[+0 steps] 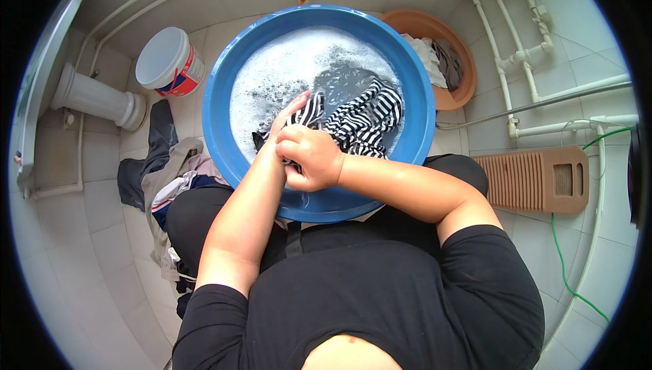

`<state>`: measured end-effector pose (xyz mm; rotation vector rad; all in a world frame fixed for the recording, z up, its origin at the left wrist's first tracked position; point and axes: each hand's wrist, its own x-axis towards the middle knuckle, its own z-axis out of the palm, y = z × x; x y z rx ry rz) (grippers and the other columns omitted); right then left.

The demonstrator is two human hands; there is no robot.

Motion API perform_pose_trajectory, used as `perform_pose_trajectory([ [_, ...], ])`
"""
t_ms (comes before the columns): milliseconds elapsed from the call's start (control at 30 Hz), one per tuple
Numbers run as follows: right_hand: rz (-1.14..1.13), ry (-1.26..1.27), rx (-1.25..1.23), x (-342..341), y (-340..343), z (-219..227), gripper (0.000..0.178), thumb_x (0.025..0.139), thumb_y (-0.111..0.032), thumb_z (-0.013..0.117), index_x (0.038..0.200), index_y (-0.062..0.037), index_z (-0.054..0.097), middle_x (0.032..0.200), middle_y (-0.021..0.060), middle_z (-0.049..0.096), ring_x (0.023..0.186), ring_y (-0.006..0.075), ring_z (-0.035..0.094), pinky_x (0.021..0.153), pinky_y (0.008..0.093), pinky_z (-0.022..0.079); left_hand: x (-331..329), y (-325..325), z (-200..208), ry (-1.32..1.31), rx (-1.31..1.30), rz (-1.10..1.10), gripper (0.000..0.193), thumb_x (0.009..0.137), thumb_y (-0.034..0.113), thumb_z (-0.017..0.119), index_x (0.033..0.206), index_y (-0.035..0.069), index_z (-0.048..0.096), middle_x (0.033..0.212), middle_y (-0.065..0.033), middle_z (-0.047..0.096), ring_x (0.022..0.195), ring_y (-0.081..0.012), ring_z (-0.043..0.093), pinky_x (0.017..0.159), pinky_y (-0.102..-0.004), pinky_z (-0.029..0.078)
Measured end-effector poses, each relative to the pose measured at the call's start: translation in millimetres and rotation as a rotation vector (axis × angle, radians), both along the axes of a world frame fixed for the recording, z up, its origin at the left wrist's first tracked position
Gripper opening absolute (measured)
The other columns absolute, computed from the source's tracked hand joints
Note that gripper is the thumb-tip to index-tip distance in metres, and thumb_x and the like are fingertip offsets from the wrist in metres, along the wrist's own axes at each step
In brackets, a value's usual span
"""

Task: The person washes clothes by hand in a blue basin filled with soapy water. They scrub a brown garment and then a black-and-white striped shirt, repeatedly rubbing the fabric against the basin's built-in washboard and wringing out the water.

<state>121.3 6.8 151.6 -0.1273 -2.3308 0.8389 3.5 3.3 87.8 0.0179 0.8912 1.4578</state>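
Observation:
A black-and-white striped garment (367, 120) lies bunched in soapy water inside a large blue basin (216, 108); its exact kind cannot be made out. My left hand (291, 113) is over the near side of the basin, with part of the striped cloth against its palm and its fingers partly hidden. My right hand (314, 157) is closed in a fist on the same cloth, pressed close to the left wrist. A fold of the garment shows between the two hands. White suds (268, 64) cover much of the water, with a darker patch beside the garment.
A brown washboard (519, 181) lies at the right, near a green cord (562, 261). Behind the basin stands an orange-brown tub (462, 98) with clothes. At the left are a white bucket (161, 58) and a heap of clothes (170, 166). White pipes (479, 17) run along the walls.

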Motion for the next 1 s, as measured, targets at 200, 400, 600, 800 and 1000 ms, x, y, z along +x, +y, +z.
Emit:
perform_pose_trajectory([
  [200, -0.523, -0.058, -0.144, 3, 56, -44, 0.017, 0.068, -0.027, 0.062, 0.065, -0.0099, 0.063, 0.071, 0.0088, 0.062, 0.063, 0.0273, 0.059, 0.057, 0.0384, 0.048, 42, -1, 22, 0.016, -0.158, 0.088, 0.027, 0.093, 0.03, 0.039, 0.095, 0.008, 0.056, 0.087, -0.0074, 0.061, 0.076, -0.0188, 0.06, 0.067, -0.0326, 0.051],
  [400, -0.233, -0.102, -0.048, -1, 1, -12, 0.017, 0.069, -0.023, 0.059, 0.057, -0.012, 0.055, 0.064, 0.0082, 0.057, 0.06, 0.0266, 0.058, 0.056, 0.0386, 0.047, -7, -14, -20, -0.411, 0.304, -0.361, 0.043, 0.091, 0.047, 0.037, 0.092, 0.008, 0.056, 0.078, -0.0119, 0.061, 0.07, -0.0239, 0.06, 0.06, -0.039, 0.05],
  [600, -0.644, -0.349, -0.185, 9, 87, -50, 0.026, 0.08, -0.033, 0.055, 0.071, -0.0096, 0.061, 0.077, 0.0129, 0.06, 0.073, 0.0327, 0.059, 0.064, 0.0428, 0.047, 31, -1, 19, 0.026, -0.145, -0.196, 0.035, 0.09, 0.043, 0.043, 0.092, 0.01, 0.056, 0.081, -0.0046, 0.062, 0.07, -0.0169, 0.062, 0.053, -0.0275, 0.05],
  [800, -0.484, -0.295, -0.74, 31, 144, -61, 0.05, 0.083, -0.045, 0.057, 0.099, 0.0012, 0.058, 0.092, 0.0135, 0.063, 0.088, 0.0213, 0.059, 0.079, 0.0337, 0.044, -14, 4, 47, 0.286, 0.279, 0.336, 0.043, 0.083, 0.004, 0.055, 0.122, 0.009, 0.038, 0.105, -0.009, 0.056, 0.087, -0.0228, 0.06, 0.079, -0.0391, 0.052],
  [1000, -0.529, -1.017, -0.262, 43, 143, -71, 0.055, 0.074, -0.045, 0.063, 0.109, -0.0025, 0.058, 0.107, 0.0174, 0.06, 0.1, 0.031, 0.057, 0.087, 0.0374, 0.044, -30, -3, -11, 0.567, -0.37, 0.14, 0.061, 0.078, 0.016, 0.065, 0.129, -0.001, 0.034, 0.114, -0.0179, 0.053, 0.103, -0.0235, 0.052, 0.087, -0.0335, 0.043],
])
